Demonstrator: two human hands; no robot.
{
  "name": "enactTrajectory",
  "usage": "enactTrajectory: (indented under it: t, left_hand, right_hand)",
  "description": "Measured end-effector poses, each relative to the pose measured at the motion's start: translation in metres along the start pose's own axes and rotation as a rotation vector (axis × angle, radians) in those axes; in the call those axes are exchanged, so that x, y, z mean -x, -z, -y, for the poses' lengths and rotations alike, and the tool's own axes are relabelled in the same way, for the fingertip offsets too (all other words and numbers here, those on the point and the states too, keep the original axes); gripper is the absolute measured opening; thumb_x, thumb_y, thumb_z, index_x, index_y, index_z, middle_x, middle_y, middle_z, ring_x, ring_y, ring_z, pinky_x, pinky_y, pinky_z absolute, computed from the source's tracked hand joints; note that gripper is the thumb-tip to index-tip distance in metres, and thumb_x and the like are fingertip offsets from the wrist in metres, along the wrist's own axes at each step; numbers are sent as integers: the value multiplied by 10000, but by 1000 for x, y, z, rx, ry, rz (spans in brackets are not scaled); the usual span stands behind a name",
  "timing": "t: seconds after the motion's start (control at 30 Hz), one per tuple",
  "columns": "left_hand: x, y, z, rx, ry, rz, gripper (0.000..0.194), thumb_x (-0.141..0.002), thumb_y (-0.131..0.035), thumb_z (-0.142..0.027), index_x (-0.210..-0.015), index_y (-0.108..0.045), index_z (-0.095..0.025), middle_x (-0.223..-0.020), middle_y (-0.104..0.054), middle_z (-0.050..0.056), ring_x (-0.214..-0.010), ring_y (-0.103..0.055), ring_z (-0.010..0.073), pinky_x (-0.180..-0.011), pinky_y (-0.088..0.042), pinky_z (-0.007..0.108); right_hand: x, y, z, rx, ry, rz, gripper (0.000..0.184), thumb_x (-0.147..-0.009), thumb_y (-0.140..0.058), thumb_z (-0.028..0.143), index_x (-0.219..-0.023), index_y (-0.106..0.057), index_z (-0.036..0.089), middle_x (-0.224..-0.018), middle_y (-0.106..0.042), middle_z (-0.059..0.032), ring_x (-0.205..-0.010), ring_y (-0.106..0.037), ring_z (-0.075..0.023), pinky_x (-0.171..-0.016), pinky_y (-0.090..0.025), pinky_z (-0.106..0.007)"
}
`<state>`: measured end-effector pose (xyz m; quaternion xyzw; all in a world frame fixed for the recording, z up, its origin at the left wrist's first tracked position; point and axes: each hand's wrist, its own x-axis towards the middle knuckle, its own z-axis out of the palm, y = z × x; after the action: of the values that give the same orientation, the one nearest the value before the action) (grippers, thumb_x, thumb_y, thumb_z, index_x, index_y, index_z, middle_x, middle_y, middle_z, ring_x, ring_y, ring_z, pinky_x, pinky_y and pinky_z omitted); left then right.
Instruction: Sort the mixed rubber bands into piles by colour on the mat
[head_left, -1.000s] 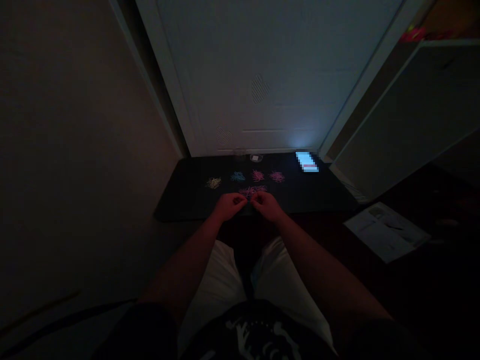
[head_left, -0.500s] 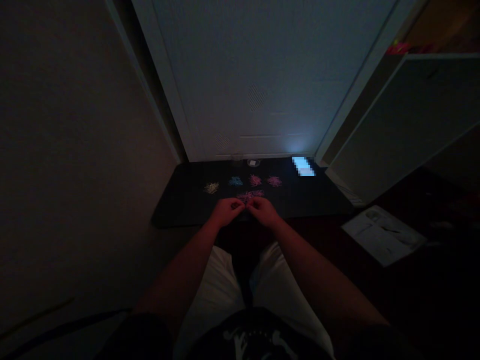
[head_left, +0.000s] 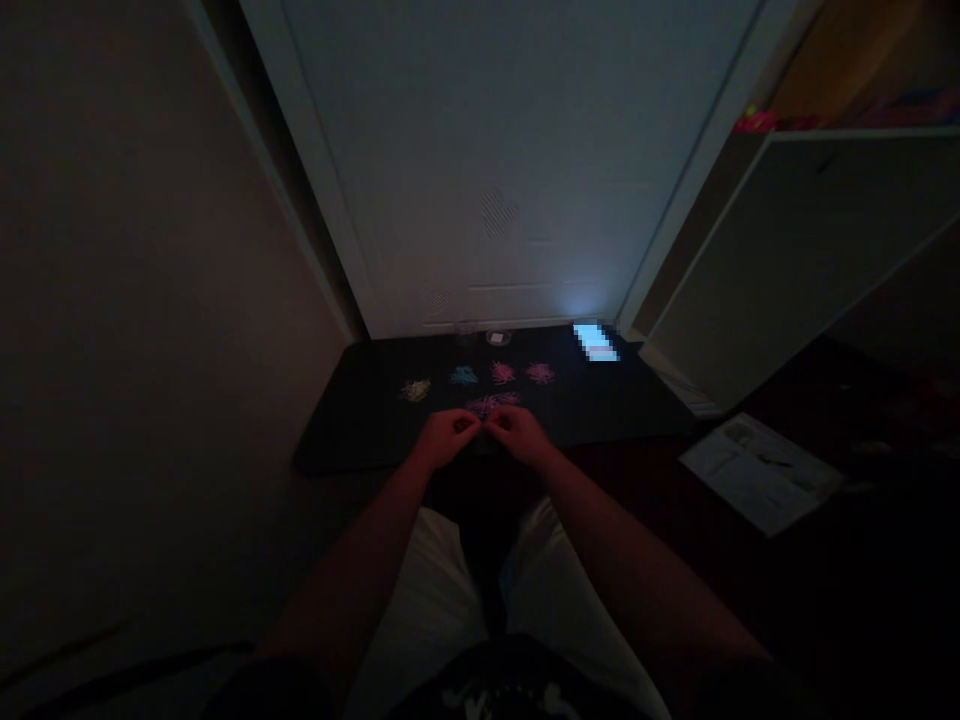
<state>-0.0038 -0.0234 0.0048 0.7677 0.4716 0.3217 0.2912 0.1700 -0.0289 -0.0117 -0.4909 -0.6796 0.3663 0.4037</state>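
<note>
In the head view, the left hand (head_left: 448, 438) and the right hand (head_left: 519, 435) are close together at the near side of the black desk (head_left: 360, 425); just past their fingertips is the wide pink and purple pile (head_left: 493, 403) of thin little bits; behind it, going left to right, are the pale yellow pile (head_left: 416, 389), the blue pile (head_left: 463, 375), the middle pink pile (head_left: 502, 372) and the right pink pile (head_left: 540, 372); a small round dish (head_left: 498, 339) and a lit phone (head_left: 596, 342) are farther back.

For bits this thin, a soft pinch with just the tips looks best; a hard squeeze could bend them or make them jump away; it is good to keep the wrists low and slow, so they do not bump the wide pile; it is so dark that keeping the fingers out of the phone's light would help too.

Both arms reach forward from the body and lean in, like the sides of a tent; the elbows are wide apart, and the hands almost meet in the middle; the fingers of each hand are curled in, with thumb and pointer close together; I cannot tell if the tips are all the way closed, or if a tiny bit is in them.
</note>
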Motion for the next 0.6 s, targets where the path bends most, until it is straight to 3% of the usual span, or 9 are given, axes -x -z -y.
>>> enactTrajectory:
  t: [0.2,0.43,0.6]
  left_hand:
    - [1,2,-1,-13,-10,14,244,-755,-553,-353,-826,-684,-159,-782,-696,37,-676,-613,140,-641,-463,230]
    - [1,2,-1,-25,8,30,245,-754,-552,-356,-830,-685,-165,-783,-694,31,-677,-606,139,-622,-450,225]
    - [1,2,-2,5,48,24,264,-753,-553,-368,-837,-680,-153,-802,-693,42,-694,-608,140,-637,-454,227]
  right_hand:
    - [-1,-1,-2,-55,-7,-17,158,-686,-579,306,-753,-580,163,-630,-554,18,-567,-484,-102,-545,-376,-220]
    - [0,-1,-2,24,25,8,116,-730,-514,270,-688,-551,168,-646,-551,14,-583,-477,-101,-570,-374,-224]
    - [2,0,-2,-52,16,-14,117,-733,-513,289,-702,-532,178,-630,-532,22,-562,-467,-98,-539,-367,-217]
